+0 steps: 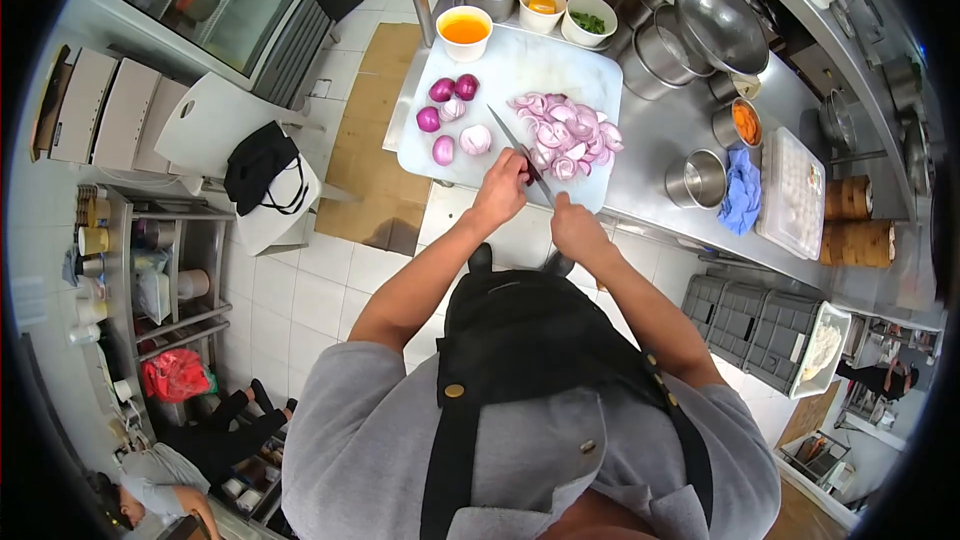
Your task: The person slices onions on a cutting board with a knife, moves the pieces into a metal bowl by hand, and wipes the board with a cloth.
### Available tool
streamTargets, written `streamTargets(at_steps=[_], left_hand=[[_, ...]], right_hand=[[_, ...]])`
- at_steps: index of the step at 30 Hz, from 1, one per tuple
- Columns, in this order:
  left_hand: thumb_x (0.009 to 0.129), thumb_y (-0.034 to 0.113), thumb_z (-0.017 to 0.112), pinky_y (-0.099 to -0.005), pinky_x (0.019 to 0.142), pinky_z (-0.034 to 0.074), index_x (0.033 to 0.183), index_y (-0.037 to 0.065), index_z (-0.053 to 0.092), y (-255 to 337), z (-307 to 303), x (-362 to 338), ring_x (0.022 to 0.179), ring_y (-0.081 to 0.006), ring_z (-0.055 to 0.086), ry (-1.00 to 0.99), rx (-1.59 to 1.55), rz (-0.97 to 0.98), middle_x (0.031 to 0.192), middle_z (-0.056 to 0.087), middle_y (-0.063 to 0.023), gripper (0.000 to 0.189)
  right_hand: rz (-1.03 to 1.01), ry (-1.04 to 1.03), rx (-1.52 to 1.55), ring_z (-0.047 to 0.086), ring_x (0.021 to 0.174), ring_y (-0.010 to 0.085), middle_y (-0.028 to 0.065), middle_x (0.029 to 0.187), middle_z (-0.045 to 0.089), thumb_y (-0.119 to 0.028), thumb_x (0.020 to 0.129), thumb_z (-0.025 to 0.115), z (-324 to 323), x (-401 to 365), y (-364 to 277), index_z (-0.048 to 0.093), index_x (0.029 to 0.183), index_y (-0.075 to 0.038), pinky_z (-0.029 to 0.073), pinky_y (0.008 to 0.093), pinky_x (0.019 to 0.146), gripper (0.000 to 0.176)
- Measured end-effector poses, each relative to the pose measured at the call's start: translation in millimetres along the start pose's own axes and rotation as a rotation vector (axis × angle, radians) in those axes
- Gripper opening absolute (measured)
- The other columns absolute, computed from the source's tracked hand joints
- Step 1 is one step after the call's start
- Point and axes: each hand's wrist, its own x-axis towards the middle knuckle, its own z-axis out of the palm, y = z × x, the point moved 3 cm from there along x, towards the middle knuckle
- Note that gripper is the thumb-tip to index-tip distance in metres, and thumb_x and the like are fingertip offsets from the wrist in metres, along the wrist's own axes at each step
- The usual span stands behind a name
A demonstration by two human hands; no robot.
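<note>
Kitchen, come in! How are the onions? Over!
Right hand gripping knife, left hand close beside it. Onion slices heaped on board. More onions leftward, apparently not blocking.

Knife (509, 131) slants forward; purple-edged onion slices (572, 132) heaped right; purple and pale onions (475, 140) left.

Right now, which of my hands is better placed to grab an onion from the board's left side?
Probably your left hand: it's nearer the onions, while your right hand grips the knife. What the left may hold is hard to see.

Handle of the knife (513, 140) mostly hidden within the right hand's fingers (563, 206).
</note>
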Motion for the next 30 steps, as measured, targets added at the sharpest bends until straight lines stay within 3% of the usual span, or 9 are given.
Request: streamTargets(at_steps=[5, 14, 25, 30], left_hand=[[0.074, -0.012, 0.059, -0.0423, 0.071, 0.047, 0.086, -0.001, 0.051, -2.1, 1.6, -1.9, 0.082, -0.0366, 0.056, 0.041, -0.040, -0.011, 0.090, 0.051, -0.0161, 0.017], [0.074, -0.013, 0.058, -0.0425, 0.069, 0.048, 0.086, -0.002, 0.053, -0.9, -1.6, -5.7, 0.080, -0.0365, 0.057, 0.111, -0.085, 0.013, 0.090, 0.051, -0.0165, 0.017], [0.074, -0.013, 0.056, -0.0440, 0.068, 0.049, 0.088, -0.004, 0.052, -2.1, -1.4, -5.7, 0.078, -0.0382, 0.057, 0.152, -0.071, 0.077, 0.093, 0.051, -0.0175, 0.017], [0.072, -0.013, 0.058, -0.0413, 0.069, 0.048, 0.086, -0.002, 0.054, -1.5, 0.0, -8.1, 0.079, -0.0373, 0.057, 0.167, -0.090, 0.055, 0.089, 0.052, -0.0168, 0.019]], right_hand=[[-0.008, -0.006, -0.002, 0.065, 0.069, 0.0448, 0.0320, 0.072, 0.061, -0.002, 0.081, 0.047, 18.5, 2.9, 8.5, 0.044, 0.099, 0.011, 0.053, 0.0509, 0.064, 0.022], [-0.011, -0.052, -0.044, 0.065, 0.068, 0.0451, 0.0314, 0.071, 0.061, 0.000, 0.080, 0.047, -8.2, -6.2, -6.4, 0.044, 0.098, 0.010, 0.053, 0.0511, 0.062, 0.020], [-0.049, 0.030, -0.042, 0.065, 0.067, 0.0454, 0.0305, 0.069, 0.061, -0.002, 0.082, 0.047, 13.3, 26.1, 1.4, 0.042, 0.098, 0.009, 0.053, 0.0508, 0.060, 0.020], [-0.047, 0.039, -0.009, 0.064, 0.065, 0.0452, 0.0298, 0.066, 0.061, -0.002, 0.081, 0.048, 1.3, 5.4, -6.1, 0.042, 0.097, 0.009, 0.053, 0.0503, 0.058, 0.019]])
